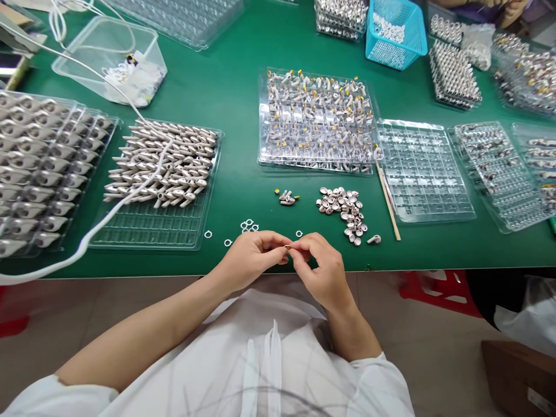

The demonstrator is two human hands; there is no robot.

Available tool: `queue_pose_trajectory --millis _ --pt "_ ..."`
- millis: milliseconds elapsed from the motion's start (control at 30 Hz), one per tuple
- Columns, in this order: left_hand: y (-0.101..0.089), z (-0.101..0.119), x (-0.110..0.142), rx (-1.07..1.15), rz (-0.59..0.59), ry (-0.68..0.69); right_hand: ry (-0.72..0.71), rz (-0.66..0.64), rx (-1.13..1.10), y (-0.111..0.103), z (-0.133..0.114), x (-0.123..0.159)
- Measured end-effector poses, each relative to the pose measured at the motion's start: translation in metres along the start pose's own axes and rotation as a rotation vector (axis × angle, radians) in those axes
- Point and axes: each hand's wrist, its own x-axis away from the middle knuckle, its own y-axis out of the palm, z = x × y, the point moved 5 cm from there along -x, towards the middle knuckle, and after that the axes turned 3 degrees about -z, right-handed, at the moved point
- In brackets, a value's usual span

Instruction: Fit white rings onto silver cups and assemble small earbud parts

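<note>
Just over the table's front edge, my left hand (pixel 252 255) and my right hand (pixel 322 267) meet with fingertips pinched. Between them is a tiny part with a yellow-gold bit (pixel 287 247); fingers cover most of it. Beyond my left hand lie several white rings (pixel 249 226), and one more white ring (pixel 299 234) sits between the hands. A few grey pieces with yellow tabs (pixel 287 198) rest farther back. To the right of these spreads a loose pile of silvery round caps (pixel 341 201), with one grey curved piece (pixel 374 238) beside it.
A clear tray of yellow-tabbed parts (pixel 319 121) stands beyond. At left are a tray of slender grey shells (pixel 163 162), a white cable (pixel 108 205) across it, and a plastic tub (pixel 108 58). A wooden stick (pixel 388 202) and blue basket (pixel 396 35) are right.
</note>
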Motion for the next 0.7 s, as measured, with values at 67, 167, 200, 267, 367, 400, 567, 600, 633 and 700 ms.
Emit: queue_pose_trajectory --millis 67,167,200,267,367,400,567,600,633,700 --pt "-0.001 0.003 0.001 0.049 0.06 0.006 -0.028 0.076 0.032 0.0 -0.003 0.004" --pt "-0.001 0.003 0.001 0.115 0.126 0.009 -0.09 0.183 0.113 0.006 -0.007 0.008" --pt "-0.001 0.003 0.001 0.129 0.134 0.01 -0.113 0.212 0.141 0.009 -0.008 0.009" --pt "0.001 0.001 0.0 0.138 0.143 0.021 -0.153 0.25 0.2 0.016 -0.007 0.009" --pt "0.003 0.001 -0.002 0.153 0.152 0.047 -0.163 0.279 0.262 0.019 -0.004 0.01" --pt "0.003 0.002 -0.002 0.159 0.152 0.056 -0.16 0.276 0.265 0.019 -0.003 0.011" --pt "0.003 0.009 0.002 0.115 0.156 0.072 -0.135 0.201 0.1 0.006 -0.002 0.013" --pt "0.003 0.01 0.003 0.098 0.153 0.074 -0.113 0.178 0.039 0.003 -0.002 0.012" --pt "0.003 0.011 0.003 0.081 0.147 0.078 -0.083 0.156 -0.023 0.001 -0.001 0.012" --pt "0.004 0.011 0.004 0.041 0.127 0.085 -0.007 0.119 -0.141 -0.001 0.003 0.011"
